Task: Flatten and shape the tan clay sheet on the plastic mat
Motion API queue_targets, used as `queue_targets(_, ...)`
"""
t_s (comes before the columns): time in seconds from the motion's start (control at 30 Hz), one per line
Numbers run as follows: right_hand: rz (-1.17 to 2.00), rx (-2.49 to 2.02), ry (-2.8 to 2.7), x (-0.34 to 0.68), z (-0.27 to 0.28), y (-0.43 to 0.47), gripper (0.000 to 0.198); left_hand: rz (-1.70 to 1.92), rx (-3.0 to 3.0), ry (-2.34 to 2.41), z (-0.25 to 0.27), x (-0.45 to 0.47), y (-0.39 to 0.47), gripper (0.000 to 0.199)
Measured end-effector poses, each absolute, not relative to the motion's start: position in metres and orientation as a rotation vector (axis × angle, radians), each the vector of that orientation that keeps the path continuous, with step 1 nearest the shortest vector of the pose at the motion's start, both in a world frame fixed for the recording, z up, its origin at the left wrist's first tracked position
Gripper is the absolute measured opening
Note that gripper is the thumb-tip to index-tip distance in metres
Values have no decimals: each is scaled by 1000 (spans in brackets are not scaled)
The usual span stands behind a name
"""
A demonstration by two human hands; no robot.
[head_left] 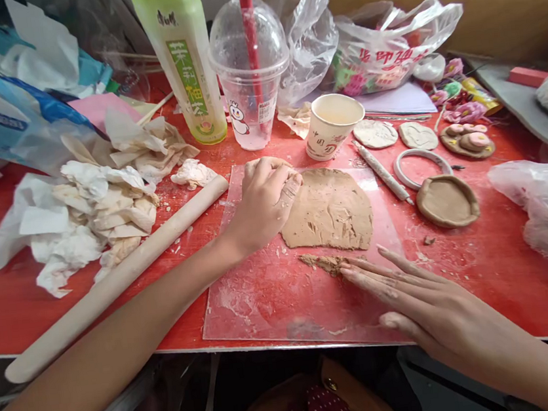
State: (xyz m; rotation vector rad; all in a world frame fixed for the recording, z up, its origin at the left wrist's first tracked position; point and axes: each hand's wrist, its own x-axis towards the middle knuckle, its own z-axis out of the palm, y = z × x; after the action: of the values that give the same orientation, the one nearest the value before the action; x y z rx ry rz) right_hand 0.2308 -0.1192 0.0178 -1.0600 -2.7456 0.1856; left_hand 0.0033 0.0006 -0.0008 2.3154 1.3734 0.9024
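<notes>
Clay slab point(328, 209) lies flat near the middle of the clear mat point(264, 292), toward the mat's far edge. Roughly round, slightly wider than deep, so no real long axis.

Left hand point(263, 200) is the nearer one: curled over the slab's left rim, knuckles up, fingers bent down onto the clay edge. Pressing or pinching; can't tell whether it actually grips a piece.

Right hand point(413, 295) lies flat and unclenched on the mat, on the near-right side of the slab and apart from it. Fingers are straight, pointing left, with the tips touching a small strip of clay scraps point(325, 263) just beside the slab's near edge. Holds nothing.

So the slab sits between the two hands: right of the left hand, beyond the right fingertips.

Around the mat:
- rolling pin point(114, 283) lies diagonally off the left edge
- crumpled tissues point(87, 213) further left
- paper cup point(330, 125) just past the far edge
- small clay dish point(446, 201) and ring point(421, 167) to the right
- thin stick tool point(383, 172) between the slab and the ring
</notes>
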Motion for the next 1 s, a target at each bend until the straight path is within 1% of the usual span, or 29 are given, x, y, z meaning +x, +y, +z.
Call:
queue_targets(0.1, -40, -1058, -2778, 232, 10, -125, 53, 899, 2315, 1370, 0, 3, 0, 26)
queue_targets(0.2, -108, -1110, -2760, 234, 7, -126, 52, 887, 2322, 1372, 0, 3, 0, 26)
queue_targets(0.5, 26, -1121, -2723, 232, -2, -132, 56, 880, 2336, 1367, 0, 3, 0, 25)
queue_targets(0.6, 75, -1130, -2702, 235, 7, -126, 57, 890, 2344, 1360, -1, 4, 0, 26)
queue_targets(0.7, 62, -1238, -2543, 238, 30, -102, 56, 897, 2357, 1344, -3, 3, 1, 28)
queue_targets(0.8, 24, -1435, -2372, 235, 54, -56, 49, 891, 2367, 1320, -5, 0, 2, 33)
queue_targets(0.87, 42, -1588, -2295, 228, 64, -22, 50, 889, 2357, 1301, -5, -1, 3, 34)
queue_targets(0.93, 21, -1610, -2310, 220, 68, 8, 57, 907, 2325, 1294, -5, -2, 4, 32)
queue_targets(1.0, 42, -1615, -2344, 212, 65, 30, 54, 939, 2291, 1300, -4, -2, 4, 27)
